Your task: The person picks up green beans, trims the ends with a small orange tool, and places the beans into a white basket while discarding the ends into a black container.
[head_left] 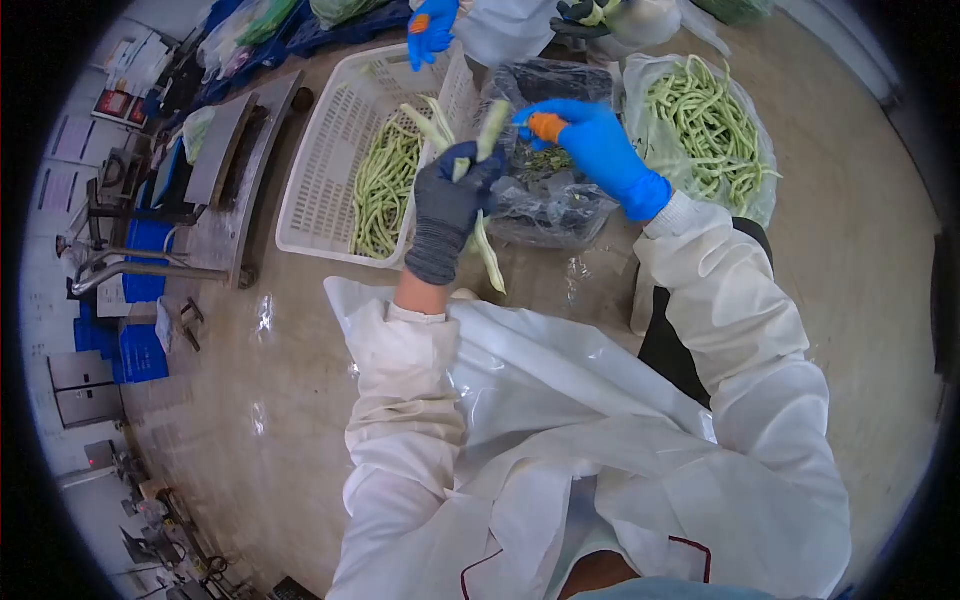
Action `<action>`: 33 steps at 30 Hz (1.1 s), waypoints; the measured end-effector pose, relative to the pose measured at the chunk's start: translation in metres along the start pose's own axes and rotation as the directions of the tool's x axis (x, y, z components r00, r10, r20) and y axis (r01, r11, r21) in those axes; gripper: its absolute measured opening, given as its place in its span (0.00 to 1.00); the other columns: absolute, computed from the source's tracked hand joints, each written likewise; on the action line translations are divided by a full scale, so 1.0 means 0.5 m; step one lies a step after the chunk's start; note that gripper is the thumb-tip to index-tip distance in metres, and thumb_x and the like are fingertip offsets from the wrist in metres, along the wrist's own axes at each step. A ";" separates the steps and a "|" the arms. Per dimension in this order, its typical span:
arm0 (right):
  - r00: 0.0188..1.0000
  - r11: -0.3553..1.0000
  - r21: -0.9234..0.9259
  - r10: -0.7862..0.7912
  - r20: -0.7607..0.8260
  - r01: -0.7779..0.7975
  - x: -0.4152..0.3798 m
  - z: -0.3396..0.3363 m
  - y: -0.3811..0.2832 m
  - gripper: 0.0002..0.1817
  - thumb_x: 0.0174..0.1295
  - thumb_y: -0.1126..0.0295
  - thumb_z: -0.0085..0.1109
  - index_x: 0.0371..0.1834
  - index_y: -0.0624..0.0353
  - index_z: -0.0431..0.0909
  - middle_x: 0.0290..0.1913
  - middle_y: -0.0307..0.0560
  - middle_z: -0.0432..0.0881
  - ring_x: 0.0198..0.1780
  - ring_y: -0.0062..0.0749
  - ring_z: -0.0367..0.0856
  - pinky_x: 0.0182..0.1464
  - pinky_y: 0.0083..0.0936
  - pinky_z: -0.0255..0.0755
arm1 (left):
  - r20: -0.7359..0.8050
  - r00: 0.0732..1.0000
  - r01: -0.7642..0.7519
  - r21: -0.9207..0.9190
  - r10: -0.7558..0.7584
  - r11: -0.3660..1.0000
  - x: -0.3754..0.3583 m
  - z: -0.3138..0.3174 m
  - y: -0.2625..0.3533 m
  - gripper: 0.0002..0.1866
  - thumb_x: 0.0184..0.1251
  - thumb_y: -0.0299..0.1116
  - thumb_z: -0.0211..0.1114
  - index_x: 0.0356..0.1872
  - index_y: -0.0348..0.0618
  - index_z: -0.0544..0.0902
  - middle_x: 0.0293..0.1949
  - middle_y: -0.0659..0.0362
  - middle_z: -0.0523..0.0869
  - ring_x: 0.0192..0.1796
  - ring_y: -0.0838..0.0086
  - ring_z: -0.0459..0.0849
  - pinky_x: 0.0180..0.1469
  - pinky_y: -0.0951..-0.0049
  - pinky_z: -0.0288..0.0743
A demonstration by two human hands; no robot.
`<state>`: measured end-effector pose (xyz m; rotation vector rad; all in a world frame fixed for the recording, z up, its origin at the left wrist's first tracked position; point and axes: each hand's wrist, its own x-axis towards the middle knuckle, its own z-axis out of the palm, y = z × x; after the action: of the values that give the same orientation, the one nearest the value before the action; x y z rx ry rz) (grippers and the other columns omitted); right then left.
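Note:
My left hand (452, 205), in a dark grey glove, is closed round several green bean pods (488, 255) that stick out above and below the fist. To its right is my right hand (590, 145), in a blue glove. Its fingers are pinched near the upper pod ends, around a small orange-handled tool (547, 126). A white perforated crate (330, 170) with beans (385, 190) stands to the left of my left hand. Below my right hand lies a plastic-lined bin (550, 225) holding green scraps (548, 165).
A clear bag (665, 175) of beans (708, 130) stands at the right. Across from me are a co-worker's blue-gloved hand (430, 35) and another person's dark-gloved hand (582, 20). A metal cart (235, 190) stands at the left, near blue boxes (145, 350).

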<state>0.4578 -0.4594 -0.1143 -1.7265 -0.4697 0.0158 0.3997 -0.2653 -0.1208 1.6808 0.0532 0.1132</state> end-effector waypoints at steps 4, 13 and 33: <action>0.986 0.929 -0.365 -0.004 0.165 0.065 -0.007 -0.010 0.093 0.13 0.55 0.66 0.55 0.40 0.61 0.83 0.35 0.61 0.83 0.36 0.55 0.81 0.40 0.40 0.75 | -0.152 0.988 -0.055 -0.370 -0.001 0.927 0.014 -0.079 0.065 0.15 0.66 0.32 0.64 0.49 0.36 0.80 0.39 0.54 0.84 0.24 0.81 0.75 0.25 0.82 0.68; 0.969 0.714 -0.675 -0.246 0.007 0.186 0.019 -0.061 0.204 0.21 0.50 0.77 0.58 0.51 0.55 0.79 0.50 0.56 0.80 0.46 0.50 0.81 0.49 0.35 0.75 | -0.540 0.816 -0.461 -0.393 0.206 0.796 0.012 -0.292 0.066 0.21 0.64 0.34 0.66 0.56 0.38 0.74 0.44 0.47 0.82 0.26 0.78 0.77 0.27 0.79 0.72; 0.956 0.964 -0.021 -0.259 0.137 0.264 0.003 -0.029 -0.027 0.21 0.64 0.74 0.52 0.62 0.52 0.73 0.53 0.48 0.80 0.44 0.35 0.80 0.51 0.28 0.73 | 0.659 0.736 0.189 0.021 -0.156 0.982 -0.033 -0.048 0.086 0.24 0.59 0.26 0.64 0.58 0.33 0.76 0.45 0.53 0.85 0.27 0.81 0.78 0.31 0.80 0.74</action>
<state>0.4590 -0.4705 -0.0978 -1.6960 -0.8002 -0.0691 0.3795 -0.2480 -0.0762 1.5744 -0.3273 -0.6264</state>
